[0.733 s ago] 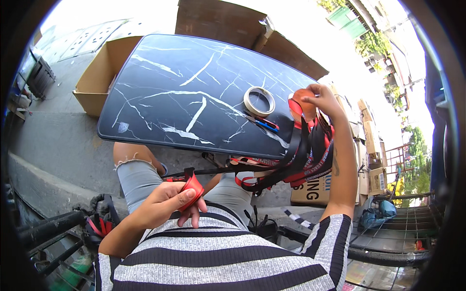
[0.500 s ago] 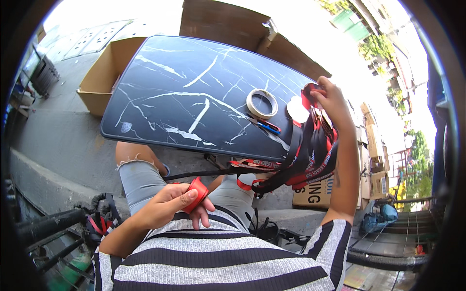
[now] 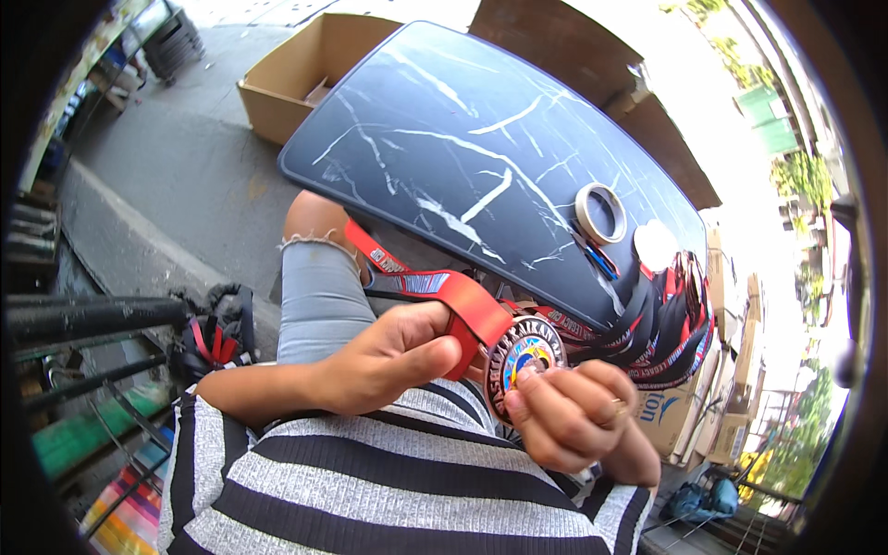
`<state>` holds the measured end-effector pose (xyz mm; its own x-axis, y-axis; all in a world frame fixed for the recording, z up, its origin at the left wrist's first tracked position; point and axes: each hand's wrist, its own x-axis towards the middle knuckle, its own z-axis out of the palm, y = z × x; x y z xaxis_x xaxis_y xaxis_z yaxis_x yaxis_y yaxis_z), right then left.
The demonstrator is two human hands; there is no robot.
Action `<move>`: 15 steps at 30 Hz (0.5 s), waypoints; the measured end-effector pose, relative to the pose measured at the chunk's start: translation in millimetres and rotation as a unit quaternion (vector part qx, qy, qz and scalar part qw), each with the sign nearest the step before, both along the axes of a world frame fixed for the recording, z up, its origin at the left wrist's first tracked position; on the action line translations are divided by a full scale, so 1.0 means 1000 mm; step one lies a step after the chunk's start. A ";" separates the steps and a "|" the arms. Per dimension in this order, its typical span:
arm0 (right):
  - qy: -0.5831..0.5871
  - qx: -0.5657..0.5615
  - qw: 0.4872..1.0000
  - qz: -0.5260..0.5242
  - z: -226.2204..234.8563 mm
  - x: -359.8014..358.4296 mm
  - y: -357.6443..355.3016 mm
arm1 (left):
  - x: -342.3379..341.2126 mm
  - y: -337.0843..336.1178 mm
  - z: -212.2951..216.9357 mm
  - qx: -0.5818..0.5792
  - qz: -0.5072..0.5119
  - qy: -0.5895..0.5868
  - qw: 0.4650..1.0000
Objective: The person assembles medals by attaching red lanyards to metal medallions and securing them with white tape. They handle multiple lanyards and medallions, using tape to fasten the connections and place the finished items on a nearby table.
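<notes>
My left hand (image 3: pixel 393 361) is closed around a red ribbon (image 3: pixel 479 310), looped wide over its fingers. One printed end of the ribbon trails up and left across my knee. In front of my striped shirt, my right hand (image 3: pixel 573 407) pinches a round medal (image 3: pixel 527 344) with a coloured centre and a dark lettered rim. The medal is next to the ribbon loop; where the two join is hard to make out. A pile of red and black ribbons (image 3: pixel 652 328) hangs over the right end of the dark marbled table (image 3: pixel 435 139).
On the table lie a tape roll (image 3: pixel 584 217), a slim blue tool (image 3: pixel 601 263) and a white round piece (image 3: pixel 655 244). An open cardboard box (image 3: pixel 277 92) stands at far left. More cardboard boxes (image 3: pixel 661 421) are at right. Black metal bars (image 3: pixel 102 322) run along my left.
My right hand has come from the ribbon pile to my lap and now holds a medal. My left hand has risen, with a ribbon stretched out from it. The view has swung left.
</notes>
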<state>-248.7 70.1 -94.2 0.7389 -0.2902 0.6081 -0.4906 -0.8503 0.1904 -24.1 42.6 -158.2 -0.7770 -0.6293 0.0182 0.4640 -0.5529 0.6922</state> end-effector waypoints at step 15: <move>-0.221 0.650 0.716 -0.127 -0.151 -0.004 0.017 | 0.006 -0.013 -0.030 -0.058 0.178 -0.184 0.965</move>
<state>-252.7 87.5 -245.4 0.3809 -0.9142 -0.1383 -0.4286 -0.0420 -0.9025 -18.5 29.3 -188.1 -0.4799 -0.8674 -0.1314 0.3200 -0.3126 0.8944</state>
